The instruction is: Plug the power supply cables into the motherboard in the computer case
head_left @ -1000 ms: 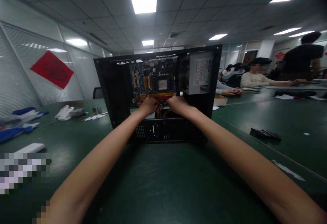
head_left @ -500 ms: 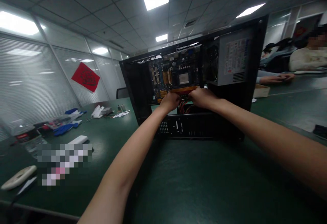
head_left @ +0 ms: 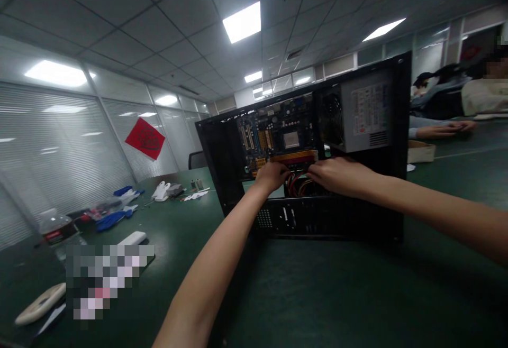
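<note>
An open black computer case (head_left: 216, 168) stands on the green table in front of me. Inside it sit a motherboard (head_left: 257, 131) and a grey power supply (head_left: 371, 112). My left hand (head_left: 273, 176) is closed at the board's lower edge, just under an orange memory slot (head_left: 293, 156). Opposite it, my right hand (head_left: 337, 174) is closed too, its fingertips close to the left ones. Red, yellow and black cables (head_left: 294, 185) hang right below the fingertips. What the fingers pinch is too dark and small to make out.
On the left of the table (head_left: 178, 263) are a water bottle (head_left: 59, 231), a whitish oval object (head_left: 42, 303), blue cloth-like items (head_left: 113, 220) and a white bag (head_left: 161, 191). A box (head_left: 421, 151) stands behind the case at right, near another person's hands (head_left: 456, 127).
The view has tilted up, so the case and table sit lower in the picture. Both hands stay at the board's lower edge; the right hand looks flatter and its fingers more stretched.
</note>
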Demonstrator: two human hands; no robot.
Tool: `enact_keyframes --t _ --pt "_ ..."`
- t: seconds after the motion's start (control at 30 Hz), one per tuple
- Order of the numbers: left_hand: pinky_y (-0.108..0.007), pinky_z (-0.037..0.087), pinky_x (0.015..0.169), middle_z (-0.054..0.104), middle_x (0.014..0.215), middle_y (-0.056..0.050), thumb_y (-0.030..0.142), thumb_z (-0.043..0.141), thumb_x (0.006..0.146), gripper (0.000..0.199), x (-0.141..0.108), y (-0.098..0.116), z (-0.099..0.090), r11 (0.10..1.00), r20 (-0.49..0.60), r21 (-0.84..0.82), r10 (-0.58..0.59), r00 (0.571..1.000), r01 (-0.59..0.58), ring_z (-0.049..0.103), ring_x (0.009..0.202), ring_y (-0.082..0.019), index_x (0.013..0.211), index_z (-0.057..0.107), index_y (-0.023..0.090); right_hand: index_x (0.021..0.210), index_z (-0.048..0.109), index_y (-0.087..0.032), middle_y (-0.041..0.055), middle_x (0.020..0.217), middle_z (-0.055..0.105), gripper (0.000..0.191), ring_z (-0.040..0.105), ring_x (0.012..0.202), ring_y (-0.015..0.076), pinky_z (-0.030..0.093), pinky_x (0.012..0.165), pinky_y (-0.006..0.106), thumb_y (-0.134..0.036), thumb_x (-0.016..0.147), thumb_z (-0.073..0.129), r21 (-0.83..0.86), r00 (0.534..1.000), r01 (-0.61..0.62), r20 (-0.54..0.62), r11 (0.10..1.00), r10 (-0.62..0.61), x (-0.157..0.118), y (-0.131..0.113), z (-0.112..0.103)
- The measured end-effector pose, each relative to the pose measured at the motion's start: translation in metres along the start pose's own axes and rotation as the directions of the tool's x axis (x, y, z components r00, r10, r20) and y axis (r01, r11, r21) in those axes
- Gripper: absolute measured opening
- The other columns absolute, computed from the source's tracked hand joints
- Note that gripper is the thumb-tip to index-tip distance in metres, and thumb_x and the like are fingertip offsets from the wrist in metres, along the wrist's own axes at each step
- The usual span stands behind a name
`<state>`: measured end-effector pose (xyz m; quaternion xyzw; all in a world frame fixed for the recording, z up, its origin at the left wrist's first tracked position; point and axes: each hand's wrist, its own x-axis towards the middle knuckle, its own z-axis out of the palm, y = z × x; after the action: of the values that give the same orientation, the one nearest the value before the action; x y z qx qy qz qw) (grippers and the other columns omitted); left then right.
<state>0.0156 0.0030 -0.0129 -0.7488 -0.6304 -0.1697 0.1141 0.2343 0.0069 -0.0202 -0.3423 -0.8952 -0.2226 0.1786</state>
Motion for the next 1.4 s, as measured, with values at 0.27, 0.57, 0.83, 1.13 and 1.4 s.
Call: enact_keyframes --t 0.27,0.57,0.83,1.13,1.4 --pt "-0.031 0.052 0.079 0.079 0.100 -0.008 0.037 0.049 0.100 0.034 -0.025 0.005 -0.019 0.999 -0.212 -0.046 0.008 0.977 -0.018 0.072 0.094 -0.024 0.106 0.080 0.023 0.105 0.072 -0.012 0.0075 0.077 0.072 0.027 0.064 0.067 0.0206 0.043 0.071 0.034 -0.007 0.096 0.047 -0.423 0.846 0.398 -0.174 0.814 -0.504 -0.100 0.047 0.004" --pt "-0.031 0.039 0.060 0.074 0.077 -0.009 0.049 0.036 0.103 0.055 -0.090 0.008 -0.021 0.998 -0.138 0.053 0.031 0.990 -0.024 0.067 0.069 -0.023 0.078 0.076 0.021 0.110 0.071 -0.014 0.0074 0.077 0.071 0.029 0.059 0.068 0.0182 0.038 0.077 0.035 -0.011 0.099 0.045 -0.288 0.908 0.294 -0.212 0.911 -0.360 -0.096 0.043 0.016" --pt "-0.030 0.043 0.066 0.077 0.088 -0.010 0.055 0.037 0.100 0.056 -0.059 -0.011 -0.016 0.983 -0.137 -0.005 -0.180 0.974 0.181 0.070 0.083 -0.026 0.083 0.079 0.023 0.102 0.071 -0.009 0.0065 0.073 0.069 0.024 0.058 0.061 0.0184 0.034 0.072 0.035 -0.004 0.093 0.049 -0.388 0.890 0.284 -0.234 0.877 -0.392 -0.084 0.012 0.007" --pt "-0.028 0.040 0.064 0.077 0.082 -0.004 0.047 0.047 0.092 0.039 -0.036 -0.063 -0.009 0.905 -0.133 -0.187 -0.409 0.903 0.383 0.068 0.079 -0.024 0.085 0.078 0.025 0.087 0.068 -0.010 0.0098 0.067 0.069 0.022 0.060 0.056 0.0186 0.038 0.072 0.033 -0.007 0.095 0.048 -0.343 0.949 0.200 -0.167 0.918 -0.269 -0.054 -0.051 -0.007" --pt "-0.025 0.036 0.059 0.066 0.065 -0.003 0.042 0.042 0.091 0.043 -0.034 -0.107 -0.004 0.914 -0.206 -0.285 -0.354 0.912 0.290 0.058 0.066 -0.018 0.072 0.070 0.016 0.085 0.075 -0.005 0.0151 0.073 0.072 0.026 0.066 0.062 0.0218 0.052 0.073 0.037 0.000 0.089 0.050 -0.351 0.955 0.233 -0.093 0.907 -0.281 -0.029 -0.125 -0.031"
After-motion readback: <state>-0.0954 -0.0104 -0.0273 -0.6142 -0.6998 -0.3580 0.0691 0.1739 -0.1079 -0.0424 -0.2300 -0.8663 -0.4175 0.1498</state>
